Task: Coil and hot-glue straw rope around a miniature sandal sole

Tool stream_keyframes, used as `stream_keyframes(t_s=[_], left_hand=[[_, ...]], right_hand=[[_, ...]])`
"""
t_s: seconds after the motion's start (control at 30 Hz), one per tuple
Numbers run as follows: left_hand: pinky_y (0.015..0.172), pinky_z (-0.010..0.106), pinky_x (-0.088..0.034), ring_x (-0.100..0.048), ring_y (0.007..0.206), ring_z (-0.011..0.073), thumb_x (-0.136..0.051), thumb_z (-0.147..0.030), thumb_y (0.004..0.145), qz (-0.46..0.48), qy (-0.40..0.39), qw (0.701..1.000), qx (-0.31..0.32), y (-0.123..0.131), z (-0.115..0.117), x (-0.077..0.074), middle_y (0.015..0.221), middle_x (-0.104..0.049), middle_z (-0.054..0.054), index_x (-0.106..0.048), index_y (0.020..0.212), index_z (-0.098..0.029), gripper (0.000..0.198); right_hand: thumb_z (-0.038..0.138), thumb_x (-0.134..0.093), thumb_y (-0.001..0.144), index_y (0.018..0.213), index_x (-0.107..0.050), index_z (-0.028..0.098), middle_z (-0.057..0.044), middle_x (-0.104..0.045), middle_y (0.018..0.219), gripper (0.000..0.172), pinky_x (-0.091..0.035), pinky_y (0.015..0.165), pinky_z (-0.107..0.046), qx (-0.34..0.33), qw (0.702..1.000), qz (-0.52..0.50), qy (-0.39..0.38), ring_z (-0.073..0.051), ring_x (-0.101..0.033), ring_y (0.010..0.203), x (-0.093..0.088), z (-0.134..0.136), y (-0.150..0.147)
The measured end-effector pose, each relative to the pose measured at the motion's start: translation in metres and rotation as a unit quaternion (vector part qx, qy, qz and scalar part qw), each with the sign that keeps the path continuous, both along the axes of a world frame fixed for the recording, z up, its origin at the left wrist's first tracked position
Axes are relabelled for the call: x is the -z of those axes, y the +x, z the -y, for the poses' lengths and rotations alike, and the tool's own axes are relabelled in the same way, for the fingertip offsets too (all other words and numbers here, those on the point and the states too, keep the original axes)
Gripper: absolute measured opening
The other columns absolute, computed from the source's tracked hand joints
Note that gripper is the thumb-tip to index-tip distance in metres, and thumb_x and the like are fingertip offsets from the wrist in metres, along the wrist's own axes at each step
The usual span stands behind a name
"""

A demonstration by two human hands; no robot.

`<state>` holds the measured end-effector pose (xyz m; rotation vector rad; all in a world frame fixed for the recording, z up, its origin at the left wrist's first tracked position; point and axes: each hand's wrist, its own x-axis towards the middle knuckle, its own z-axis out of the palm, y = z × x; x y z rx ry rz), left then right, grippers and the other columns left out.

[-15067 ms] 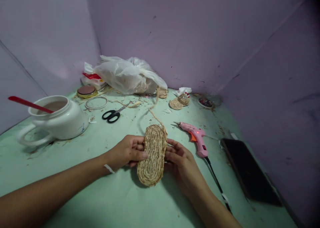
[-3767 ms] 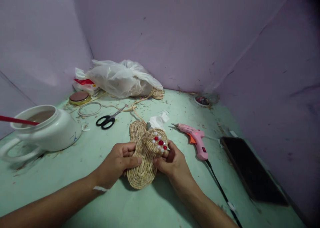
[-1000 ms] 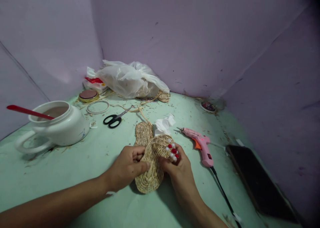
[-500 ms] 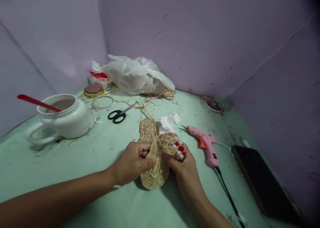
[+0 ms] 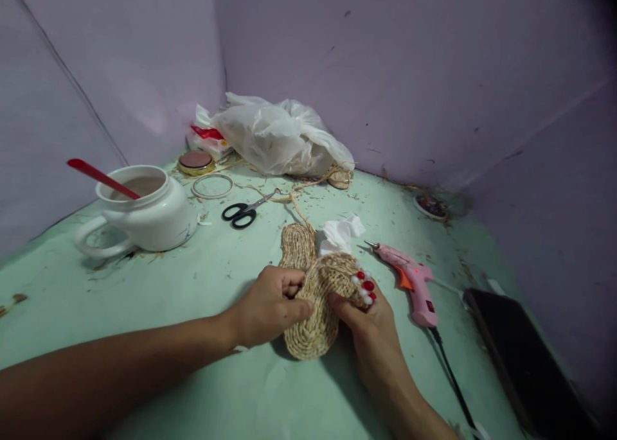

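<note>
A small woven straw slipper (image 5: 311, 327) sits between my hands, tilted, its rounded end toward me. Its strap carries a cluster of red and white beads (image 5: 367, 286) on the right side. My left hand (image 5: 274, 308) pinches the slipper's left edge, thumb on top and fingers curled. My right hand (image 5: 369, 324) grips the right side, thumb on the weave and fingers behind the beaded strap, mostly hidden. Behind it lies a coiled straw piece like a second sole (image 5: 297, 244), partly covered by the slipper. Crumpled white tissue (image 5: 341, 234) lies just beyond.
A pink glue gun (image 5: 409, 282) and a dark phone-like slab (image 5: 525, 363) lie to the right. Black-handled scissors (image 5: 243, 215) and a ring (image 5: 212, 186) are further back. On the left stands a white pot (image 5: 164, 218) with a red stick (image 5: 101, 178). A plastic bag (image 5: 274, 135) rests against the wall.
The whole scene has shifted a little to the right as my view turned left. Both hands keep the same hold on the slipper.
</note>
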<state>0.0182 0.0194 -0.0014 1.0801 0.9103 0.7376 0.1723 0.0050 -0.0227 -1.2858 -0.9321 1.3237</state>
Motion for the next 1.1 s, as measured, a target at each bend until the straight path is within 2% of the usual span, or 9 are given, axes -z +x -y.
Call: stream_keyframes(t_s=[0.2, 0.4, 0.57, 0.7, 0.83, 0.9, 0.97, 1.03, 1.1], left_hand=[[0.061, 0.028, -0.045, -0.057, 0.065, 0.0166, -0.059, -0.02, 0.057, 0.009, -0.006, 1.0, 0.001, 0.0, 0.0, 0.0, 0.065, -0.058, 0.001, -0.057, 0.071, -0.012, 0.016], [0.062, 0.029, -0.047, -0.058, 0.062, 0.0163, -0.06, -0.015, 0.059, 0.029, -0.005, 1.0, -0.007, -0.001, 0.0, 0.001, 0.061, -0.06, 0.0, -0.06, 0.069, -0.012, 0.011], [0.064, 0.031, -0.05, -0.063, 0.065, 0.0192, -0.069, -0.021, 0.06, 0.089, -0.041, 0.993, -0.072, -0.004, -0.001, 0.007, 0.067, -0.067, 0.004, -0.065, 0.084, -0.01, 0.026], [0.06, 0.031, -0.052, -0.064, 0.061, 0.0193, -0.073, -0.022, 0.059, 0.107, -0.081, 0.985, -0.107, -0.005, -0.003, 0.007, 0.068, -0.068, 0.006, -0.065, 0.09, -0.008, 0.035], [0.055, 0.032, -0.052, -0.063, 0.055, 0.0188, -0.074, -0.023, 0.059, 0.123, -0.108, 0.983, -0.085, -0.004, -0.003, 0.004, 0.066, -0.067, 0.006, -0.062, 0.095, -0.008, 0.041], [0.05, 0.028, -0.049, -0.06, 0.051, 0.0164, -0.074, -0.025, 0.059, 0.107, -0.105, 0.986, -0.076, -0.003, -0.004, 0.004, 0.065, -0.066, 0.005, -0.059, 0.099, -0.008, 0.046], [0.039, 0.019, -0.04, -0.053, 0.043, 0.0099, -0.073, -0.029, 0.06, 0.055, -0.085, 0.99, -0.094, -0.003, -0.005, 0.004, 0.065, -0.063, 0.002, -0.054, 0.108, -0.009, 0.056], [0.034, 0.016, -0.031, -0.045, 0.039, 0.0055, -0.072, -0.033, 0.061, -0.021, -0.042, 0.988, -0.151, -0.004, -0.005, 0.004, 0.068, -0.061, 0.0, -0.046, 0.115, -0.012, 0.064], [0.037, 0.016, -0.032, -0.043, 0.04, 0.0039, -0.07, -0.033, 0.063, -0.106, 0.047, 0.966, -0.232, -0.006, -0.005, 0.002, 0.074, -0.058, -0.002, -0.044, 0.116, -0.015, 0.062]], right_hand=[[0.021, -0.071, 0.062, 0.106, -0.054, 0.016, -0.007, -0.067, 0.091, 0.047, -0.047, 0.071, -0.033, -0.006, 1.0, -0.025, 0.004, -0.021, -0.061, 0.078, -0.001, -0.002, -0.001], [0.026, -0.076, 0.061, 0.099, -0.054, 0.017, -0.004, -0.066, 0.087, 0.045, -0.047, 0.071, -0.03, -0.012, 1.0, -0.026, 0.013, -0.018, -0.06, 0.077, -0.008, -0.001, -0.003], [0.025, -0.078, 0.061, 0.109, -0.051, 0.019, 0.001, -0.064, 0.071, 0.055, -0.046, 0.052, -0.023, -0.055, 0.989, -0.131, -0.039, -0.013, -0.059, 0.06, -0.011, 0.001, 0.003], [0.022, -0.081, 0.056, 0.089, -0.062, 0.014, -0.001, -0.066, 0.066, 0.039, -0.048, 0.054, -0.023, -0.11, 0.977, -0.164, -0.077, -0.012, -0.06, 0.057, -0.009, 0.0, 0.007], [0.025, -0.081, 0.056, 0.078, -0.065, 0.01, -0.004, -0.066, 0.061, 0.031, -0.049, 0.052, -0.024, -0.137, 0.97, -0.17, -0.103, -0.012, -0.061, 0.053, -0.007, -0.001, 0.007], [0.025, -0.081, 0.055, 0.075, -0.065, 0.01, -0.004, -0.066, 0.059, 0.029, -0.049, 0.051, -0.024, -0.132, 0.97, -0.179, -0.102, -0.012, -0.06, 0.051, -0.007, -0.002, 0.006], [0.025, -0.082, 0.054, 0.074, -0.065, 0.01, -0.005, -0.066, 0.059, 0.03, -0.049, 0.049, -0.023, -0.12, 0.971, -0.185, -0.097, -0.012, -0.06, 0.05, -0.006, -0.003, 0.006], [0.027, -0.082, 0.053, 0.075, -0.065, 0.01, -0.005, -0.067, 0.06, 0.032, -0.048, 0.046, -0.023, -0.108, 0.972, -0.185, -0.094, -0.012, -0.06, 0.05, -0.006, -0.003, 0.006], [0.027, -0.082, 0.053, 0.076, -0.065, 0.01, -0.005, -0.067, 0.062, 0.033, -0.048, 0.045, -0.022, -0.093, 0.974, -0.182, -0.093, -0.013, -0.06, 0.05, -0.005, -0.003, 0.005]])
